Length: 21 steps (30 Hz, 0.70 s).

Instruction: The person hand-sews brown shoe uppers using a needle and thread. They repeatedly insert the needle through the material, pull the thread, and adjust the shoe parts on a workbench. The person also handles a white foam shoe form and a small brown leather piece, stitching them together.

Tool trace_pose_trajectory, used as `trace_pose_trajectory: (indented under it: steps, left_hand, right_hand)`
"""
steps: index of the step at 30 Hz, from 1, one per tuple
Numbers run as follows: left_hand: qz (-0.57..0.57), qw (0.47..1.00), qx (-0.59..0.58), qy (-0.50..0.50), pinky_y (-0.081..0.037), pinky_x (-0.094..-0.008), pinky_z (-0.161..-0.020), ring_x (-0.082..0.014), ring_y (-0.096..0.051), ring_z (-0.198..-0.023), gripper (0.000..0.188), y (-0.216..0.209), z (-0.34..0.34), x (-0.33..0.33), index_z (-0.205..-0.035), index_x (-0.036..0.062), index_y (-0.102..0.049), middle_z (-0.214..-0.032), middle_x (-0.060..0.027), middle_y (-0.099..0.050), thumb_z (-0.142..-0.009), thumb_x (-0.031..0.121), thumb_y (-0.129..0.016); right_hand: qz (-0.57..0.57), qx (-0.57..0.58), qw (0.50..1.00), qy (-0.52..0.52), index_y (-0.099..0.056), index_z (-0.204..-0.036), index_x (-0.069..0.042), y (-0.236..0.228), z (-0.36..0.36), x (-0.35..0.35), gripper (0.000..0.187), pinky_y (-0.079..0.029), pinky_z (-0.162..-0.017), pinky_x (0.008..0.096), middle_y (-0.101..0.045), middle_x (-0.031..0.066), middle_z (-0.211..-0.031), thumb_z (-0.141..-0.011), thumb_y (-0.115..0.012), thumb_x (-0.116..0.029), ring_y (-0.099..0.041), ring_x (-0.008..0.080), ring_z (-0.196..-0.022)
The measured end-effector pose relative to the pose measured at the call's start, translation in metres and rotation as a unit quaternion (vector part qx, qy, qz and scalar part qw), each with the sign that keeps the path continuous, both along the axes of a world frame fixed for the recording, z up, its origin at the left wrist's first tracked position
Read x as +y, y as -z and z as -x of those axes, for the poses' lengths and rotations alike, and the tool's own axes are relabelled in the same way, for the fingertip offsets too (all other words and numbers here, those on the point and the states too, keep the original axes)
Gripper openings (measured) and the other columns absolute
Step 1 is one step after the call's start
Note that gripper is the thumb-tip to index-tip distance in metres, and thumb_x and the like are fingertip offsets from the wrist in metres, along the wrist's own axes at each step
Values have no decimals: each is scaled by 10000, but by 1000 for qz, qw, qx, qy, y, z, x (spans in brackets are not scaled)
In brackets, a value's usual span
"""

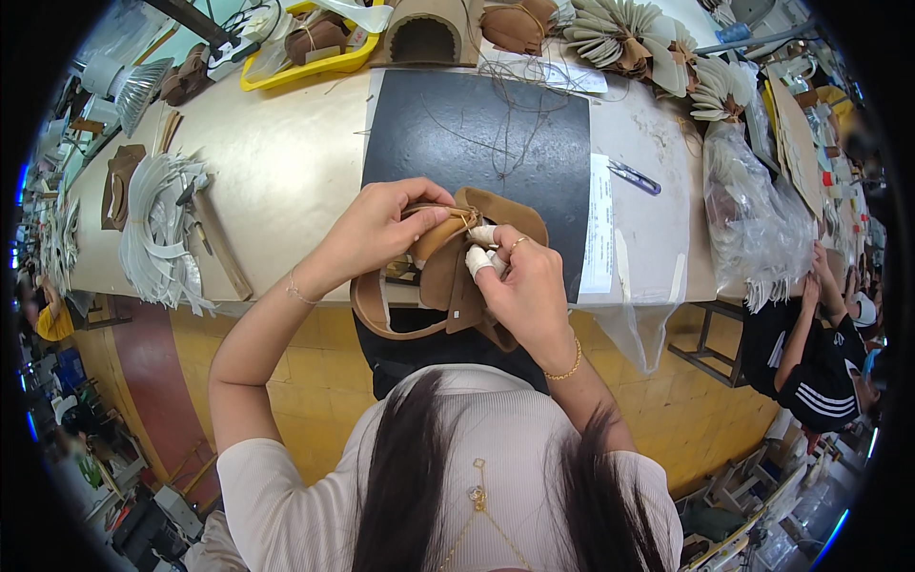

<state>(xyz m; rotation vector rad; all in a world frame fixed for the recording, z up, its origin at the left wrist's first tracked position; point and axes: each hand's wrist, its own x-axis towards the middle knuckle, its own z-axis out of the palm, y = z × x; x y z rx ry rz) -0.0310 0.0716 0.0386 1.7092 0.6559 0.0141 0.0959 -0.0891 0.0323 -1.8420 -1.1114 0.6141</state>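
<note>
A brown leather piece (pixel 443 272) with a curved strap-like loop hangs over the near table edge, in front of my body. It looks like a part-sewn shoe upper or small bag; I cannot tell which. My left hand (pixel 391 224) is closed on its upper left edge, thumb on top and fingers behind. My right hand (pixel 524 286), with white wraps on some fingertips, pinches at the seam where the leather edges meet. Thin strands show at that seam, but the right fingertips partly hide what they grip.
A black mat (pixel 410 124) carries loose brown thread (pixel 515 133). Thread snips (pixel 634 177) lie to the right. Leftward are a hammer (pixel 224 243) and white strips (pixel 152 229). A yellow tray (pixel 276 71) stands behind. Another person (pixel 810 353) works at the far right, beside a plastic bag (pixel 743 200).
</note>
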Motion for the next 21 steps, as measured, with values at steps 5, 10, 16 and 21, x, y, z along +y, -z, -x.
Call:
trace_pose_trajectory:
  steps: [5,10,16,21]
  left_hand:
    - [-11,1000,5,-1,-487,-233,-800,-83,-594,-897,215,-1,1,-1,-1061,-47,-608,-962,-51,-654,-918,112,-583]
    - [-24,1000,-1,-2,-486,-233,-788,-81,-590,-880,214,-3,0,-3,-1054,-44,-610,-948,-50,-656,-918,119,-590]
    - [-98,995,8,12,-496,-252,-723,-109,-611,-812,206,-10,2,-13,-1052,-27,-613,-929,-85,-668,-907,120,-605]
    - [-297,949,-96,42,-494,-323,-650,-258,-628,-734,167,-8,9,-26,-1007,4,-622,-896,-130,-655,-850,59,-632]
  right_hand:
    - [10,-13,1000,-5,-657,-950,28,0,-1,0,229,-430,-504,279,-545,80,-572,-746,-647,-75,-520,146,-469]
    - [13,-1,1000,-3,-656,-951,28,0,-1,0,231,-437,-510,281,-554,86,-579,-744,-640,-74,-529,153,-472]
    - [16,3,1000,5,-651,-934,28,-2,0,0,218,-435,-510,289,-546,86,-572,-742,-638,-74,-527,166,-470]
    - [3,-5,1000,-8,-623,-967,28,-1,5,-5,238,-485,-593,375,-620,169,-740,-741,-627,-46,-608,311,-613]
